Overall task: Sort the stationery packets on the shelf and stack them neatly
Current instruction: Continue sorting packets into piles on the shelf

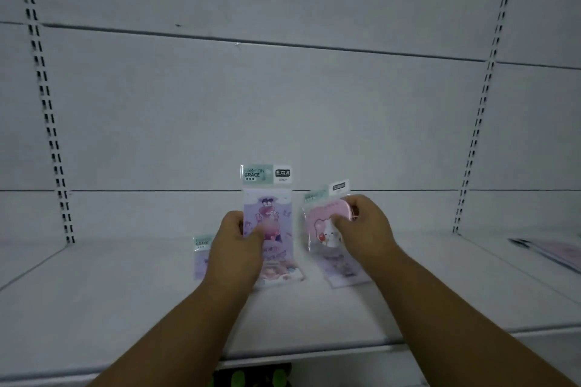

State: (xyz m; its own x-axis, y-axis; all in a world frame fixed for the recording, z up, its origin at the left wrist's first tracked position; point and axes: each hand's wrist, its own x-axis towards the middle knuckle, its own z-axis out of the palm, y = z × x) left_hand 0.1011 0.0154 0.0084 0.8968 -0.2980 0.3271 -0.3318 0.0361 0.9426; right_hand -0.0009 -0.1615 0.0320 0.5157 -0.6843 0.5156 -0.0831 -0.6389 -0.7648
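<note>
My left hand (pixel 239 242) grips a tall purple cartoon packet (pixel 268 198) with a green "Fashion Grace" header, holding it upright above the shelf (pixel 125 292). Beside it, my right hand (pixel 361 226) pinches a pink packet (pixel 322 223) with a bear picture, tilted and blurred. Under the purple packet a pink-printed packet (pixel 279 273) lies flat on the shelf. Another purple packet (pixel 345 270) lies flat below the right hand. A further packet (pixel 200 254) shows partly behind my left wrist.
White back panel (pixel 283 104) with slotted uprights at left (pixel 47 104) and right (pixel 481 110). On the neighbouring shelf section at far right lies a flat pink and purple item (pixel 553 253). A dark object with green spots (pixel 251 375) shows below the shelf's front edge.
</note>
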